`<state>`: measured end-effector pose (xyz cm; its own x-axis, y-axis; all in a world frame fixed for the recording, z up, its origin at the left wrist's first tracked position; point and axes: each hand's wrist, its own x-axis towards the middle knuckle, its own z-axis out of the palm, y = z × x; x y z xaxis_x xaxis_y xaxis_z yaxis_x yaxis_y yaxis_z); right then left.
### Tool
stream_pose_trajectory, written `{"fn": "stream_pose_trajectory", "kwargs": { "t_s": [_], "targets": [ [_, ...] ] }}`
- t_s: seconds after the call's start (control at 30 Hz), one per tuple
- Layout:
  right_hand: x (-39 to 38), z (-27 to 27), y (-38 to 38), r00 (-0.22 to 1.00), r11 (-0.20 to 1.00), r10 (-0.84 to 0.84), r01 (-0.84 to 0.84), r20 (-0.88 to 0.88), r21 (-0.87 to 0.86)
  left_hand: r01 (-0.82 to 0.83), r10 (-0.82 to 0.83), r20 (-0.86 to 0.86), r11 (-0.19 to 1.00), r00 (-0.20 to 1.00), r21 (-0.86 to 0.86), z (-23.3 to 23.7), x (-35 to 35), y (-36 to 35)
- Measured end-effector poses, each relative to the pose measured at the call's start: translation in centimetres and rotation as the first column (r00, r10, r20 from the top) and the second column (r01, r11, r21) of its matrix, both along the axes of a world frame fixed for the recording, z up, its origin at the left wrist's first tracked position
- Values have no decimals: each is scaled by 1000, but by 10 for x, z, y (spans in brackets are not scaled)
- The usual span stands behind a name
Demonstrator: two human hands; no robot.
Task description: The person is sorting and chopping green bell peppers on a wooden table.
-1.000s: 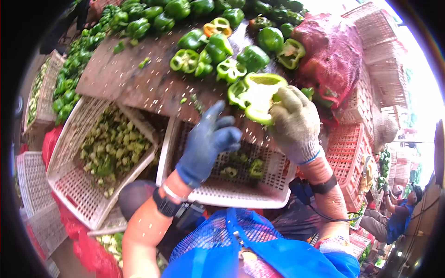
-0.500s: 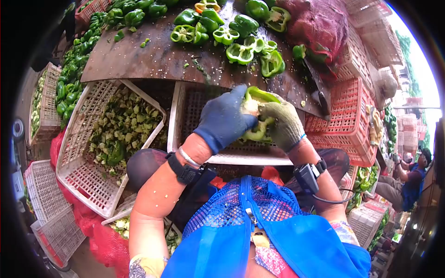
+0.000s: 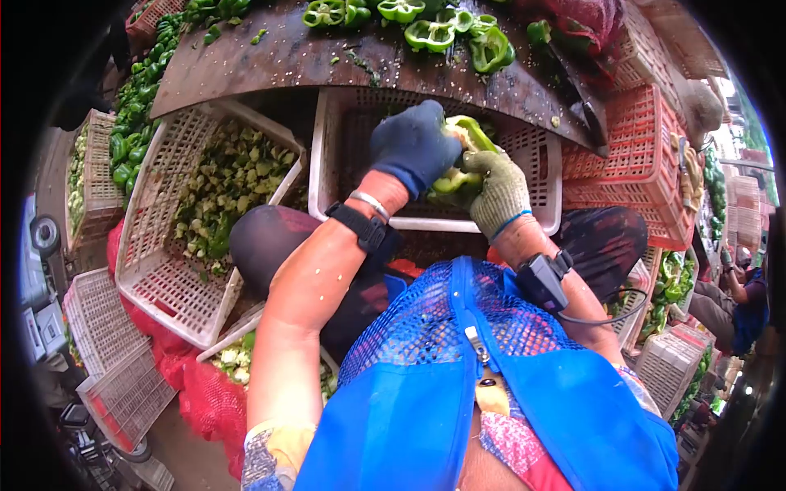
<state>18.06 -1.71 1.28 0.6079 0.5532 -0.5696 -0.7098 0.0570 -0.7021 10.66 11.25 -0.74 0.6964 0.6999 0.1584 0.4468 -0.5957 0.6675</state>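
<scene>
A cut-open green bell pepper (image 3: 475, 133) is between my two hands, over a white crate (image 3: 315, 164). Pale core shows at its opening. My right hand (image 3: 496, 188), in a light knit glove, is closed around the pepper from the right. My left hand (image 3: 413, 147), in a dark blue glove, is closed against the pepper's left side, its fingertips out of sight underneath. More green pepper shows below, between the hands. Above the crate, several cut green peppers (image 3: 430, 35) lie on the wooden board (image 3: 270, 69).
A knife (image 3: 577, 102) lies at the board's right edge. Pepper cores (image 3: 225, 192) fill part of the left white crate (image 3: 168, 290). A red crate (image 3: 626, 164) stands to the right, a red net bag (image 3: 209, 409) at lower left. Another person (image 3: 733, 303) is at far right.
Both hands have moved up in view with the pepper. My left hand has turned from thumb on the pepper to a fist-like grip. The view has shifted, so the board sits higher.
</scene>
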Motion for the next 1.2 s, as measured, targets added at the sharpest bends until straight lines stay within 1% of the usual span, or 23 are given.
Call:
{"fn": "stream_pose_trajectory", "kwargs": {
  "t_s": [0.1, 0.23, 0.27, 0.3, 0.33, 0.37, 0.43, 0.5, 0.53, 0.57, 0.6, 0.67, 0.73, 0.77, 0.8, 0.83, 0.87, 0.93, 0.97, 1.0, 1.07, 1.13, 1.2],
  "targets": [
    [1, -10, -7, 996, 994, 52, -45, -69, 103, -91, 90, -17, 993, 996, -80, 4, 0, 2],
    [-3, -10, -10, 986, 977, 68, -35, -154, 208, -233, 242, 84, 967, 967, -104, 9, -6, 9],
    [-5, -10, -10, 982, 970, 63, -19, -178, 244, -292, 299, 175, 954, 938, -65, 15, -10, 18],
    [-10, -18, -14, 999, 968, 36, -25, -39, 248, -350, 349, 152, 937, 925, -19, 21, -19, 34],
    [-19, 6, -21, 994, 940, 70, -39, -82, 338, -432, 424, 210, 902, 881, -9, 26, -31, 53],
    [-18, 11, -28, 993, 942, 101, -74, -66, 327, -462, 451, 163, 886, 877, 33, 35, -50, 73],
    [-9, 22, -40, 991, 940, 137, -133, 10, 314, -337, 325, 116, 936, 939, 105, 51, -104, 116],
    [2, 38, -48, 978, 934, 161, -195, 135, 301, -329, 415, -93, 821, 905, 468, 68, -163, 151],
    [7, 45, -52, 974, 931, 155, -200, 164, 304, -392, 598, -263, 738, 757, 550, 93, -180, 151],
    [11, 53, -57, 970, 930, 146, -202, 197, 308, -396, 642, -176, 640, 746, 658, 104, -198, 152],
    [19, 60, -64, 963, 930, 131, -201, 234, 308, -389, 593, -23, 555, 805, 735, 103, -207, 154],
    [37, 79, -87, 888, 971, 110, -192, 447, 142, -396, 355, 176, 831, 918, 390, 101, -193, 137],
    [59, 108, -122, 728, 992, 66, -122, 683, 34, -322, 316, 159, 947, 935, 15, 93, -159, 110],
    [68, 127, -141, 586, 996, 83, -29, 806, -82, -279, 274, 156, 960, 949, 7, 94, -140, 93],
    [74, 148, -161, 600, 999, 40, -12, 799, -41, -235, 233, 151, 972, 961, -3, 94, -121, 80],
    [87, 158, -190, 547, 986, 63, 97, 835, -138, -201, 196, 249, 980, 949, -6, 88, -105, 71],
    [90, 171, -206, 620, 995, -6, 85, 785, -59, -147, 145, 342, 989, 928, -23, 86, -82, 55],
    [92, 178, -217, 646, 979, -56, 185, 761, -85, 31, 8, 420, 996, 907, -86, 107, -36, 0],
    [93, 171, -217, 651, 989, -41, 132, 758, -60, 170, -168, 470, 985, 867, 39, 126, -17, -29],
    [88, 159, -204, 563, 967, -68, 240, 824, -85, 258, -247, 477, 965, 843, 44, 127, 1, -53],
    [81, 137, -181, 555, 973, -51, 215, 830, -83, 347, -479, 450, 872, 754, 347, 141, 25, -89],
    [57, 137, -150, 691, 985, -82, 164, 718, -45, 387, -510, 248, 825, 824, 411, 141, 36, -112],
    [48, 119, -129, 606, 986, -33, 151, 795, -74, 370, -475, 132, 806, 870, 463, 131, 38, -113]
  ]
}}
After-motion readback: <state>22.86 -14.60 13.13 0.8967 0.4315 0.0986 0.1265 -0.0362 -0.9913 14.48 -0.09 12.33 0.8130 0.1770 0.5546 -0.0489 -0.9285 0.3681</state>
